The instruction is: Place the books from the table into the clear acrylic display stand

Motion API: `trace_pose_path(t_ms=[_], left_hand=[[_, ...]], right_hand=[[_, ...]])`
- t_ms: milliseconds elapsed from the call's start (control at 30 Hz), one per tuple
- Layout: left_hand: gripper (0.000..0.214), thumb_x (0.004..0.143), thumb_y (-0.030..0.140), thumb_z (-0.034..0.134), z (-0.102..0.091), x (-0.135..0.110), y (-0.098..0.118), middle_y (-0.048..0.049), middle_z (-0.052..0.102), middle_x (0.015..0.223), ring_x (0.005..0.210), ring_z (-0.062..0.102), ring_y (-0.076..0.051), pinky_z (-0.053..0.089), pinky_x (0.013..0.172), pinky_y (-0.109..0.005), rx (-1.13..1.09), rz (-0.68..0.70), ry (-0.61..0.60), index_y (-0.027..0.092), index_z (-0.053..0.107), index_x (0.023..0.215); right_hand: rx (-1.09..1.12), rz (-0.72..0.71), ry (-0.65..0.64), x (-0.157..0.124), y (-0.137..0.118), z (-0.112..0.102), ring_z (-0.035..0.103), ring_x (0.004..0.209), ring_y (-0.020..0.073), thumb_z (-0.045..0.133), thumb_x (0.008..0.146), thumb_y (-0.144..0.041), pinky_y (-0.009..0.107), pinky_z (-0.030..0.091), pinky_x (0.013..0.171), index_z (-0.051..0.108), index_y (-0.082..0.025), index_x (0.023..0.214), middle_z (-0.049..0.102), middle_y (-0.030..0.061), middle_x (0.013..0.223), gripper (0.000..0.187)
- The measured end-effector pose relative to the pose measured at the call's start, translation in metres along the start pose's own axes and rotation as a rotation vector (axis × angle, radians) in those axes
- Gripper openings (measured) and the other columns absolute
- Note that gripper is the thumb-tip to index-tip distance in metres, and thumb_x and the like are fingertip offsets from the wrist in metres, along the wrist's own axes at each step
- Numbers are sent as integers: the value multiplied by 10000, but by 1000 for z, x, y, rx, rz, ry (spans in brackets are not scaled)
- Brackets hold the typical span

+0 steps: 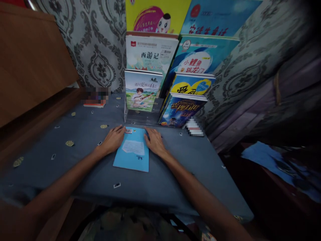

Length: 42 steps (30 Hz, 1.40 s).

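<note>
A light blue book (135,159) lies flat on the cloth-covered table in front of me, back cover up, with a barcode at its far left corner. My left hand (114,139) rests at its far left edge, fingers stretched forward and touching or nearly touching the cover. On the opposite edge lies my right hand (154,140), its fingers extended and its thumb along the side of the book. Neither hand is wrapped round the book. Just beyond it stands a clear display rack (141,117), with a book showing a guitar player (142,92) at its lower left.
A dark blue book (182,112) fronts the rack's right column, with more books tiered behind. Blurred-out items sit at the back left (95,97) and right of the rack (195,127). A wooden panel (32,57) bounds the left; patterned curtain (100,50) hangs behind.
</note>
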<state>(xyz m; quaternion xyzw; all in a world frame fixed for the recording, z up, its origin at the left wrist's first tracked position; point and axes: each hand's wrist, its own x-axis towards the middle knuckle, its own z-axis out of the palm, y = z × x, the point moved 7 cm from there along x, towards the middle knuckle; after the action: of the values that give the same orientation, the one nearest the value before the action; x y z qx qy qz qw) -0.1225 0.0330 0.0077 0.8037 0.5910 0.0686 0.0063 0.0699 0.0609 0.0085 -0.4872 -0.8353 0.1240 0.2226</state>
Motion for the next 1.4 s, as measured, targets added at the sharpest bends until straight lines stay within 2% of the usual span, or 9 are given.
trace_pose_path(t_ms=[133,233,333,467,533,633,800,1067,1400], left_hand=[[477,989,84,324,-6,17,1,-139,536,1496,1495,341,-272,355,1146,-502,59,71,-77,135,472,1440],[382,1019,147,346,-15,26,15,-163,603,1408,1457,395,-285,366,1125,-488,117,79,-85,114,576,1322],[370,1042,310,395,-22,28,43,-194,656,1270,1298,533,-314,429,1043,-458,170,37,-53,92,674,1149],[460,1020,475,434,-26,21,89,-183,662,1170,1167,575,-310,486,946,-401,193,28,-45,112,691,1136],[471,999,487,477,-27,18,106,-208,647,1187,1174,569,-337,508,902,-409,212,12,-80,94,673,1170],[410,981,370,526,-27,19,121,-241,644,1211,1177,577,-361,530,850,-409,235,-30,-166,56,646,1216],[363,980,233,458,-29,24,129,-256,678,1174,1144,622,-346,539,834,-389,255,-43,-218,23,664,1192],[376,992,254,412,-28,26,125,-210,742,1052,1050,692,-329,537,832,-396,261,-2,-191,95,744,1067],[450,1016,252,342,-31,26,120,-213,750,1031,1027,710,-325,526,854,-412,277,7,-180,103,766,1024]], right_hand=[[151,23,66,-7,17,-3,642,1119,266,413,990,-240,435,494,981,567,-181,1381,719,120,1220,425],[295,21,102,-12,25,-3,678,1063,232,421,992,-254,411,513,965,608,-238,1333,755,66,1136,389],[413,18,128,-15,28,-4,692,1059,230,427,992,-272,411,521,968,625,-241,1310,764,59,1122,376],[512,30,145,-14,31,-4,708,1054,232,417,991,-273,409,531,971,626,-216,1310,759,81,1145,385],[544,40,160,-14,33,-4,714,1044,229,416,993,-277,407,535,967,626,-218,1304,756,83,1150,380],[575,41,185,-13,34,-5,722,1016,216,411,1001,-289,398,537,962,622,-224,1302,760,78,1136,374],[561,71,193,-12,34,-8,722,1009,215,403,1003,-278,394,534,963,610,-219,1317,760,82,1129,381],[573,95,210,-12,35,-12,731,993,195,360,1031,-278,372,538,942,569,-234,1359,756,74,1143,392],[621,81,213,-11,35,-15,746,950,177,363,1035,-262,341,544,923,559,-179,1315,764,85,1102,352]])
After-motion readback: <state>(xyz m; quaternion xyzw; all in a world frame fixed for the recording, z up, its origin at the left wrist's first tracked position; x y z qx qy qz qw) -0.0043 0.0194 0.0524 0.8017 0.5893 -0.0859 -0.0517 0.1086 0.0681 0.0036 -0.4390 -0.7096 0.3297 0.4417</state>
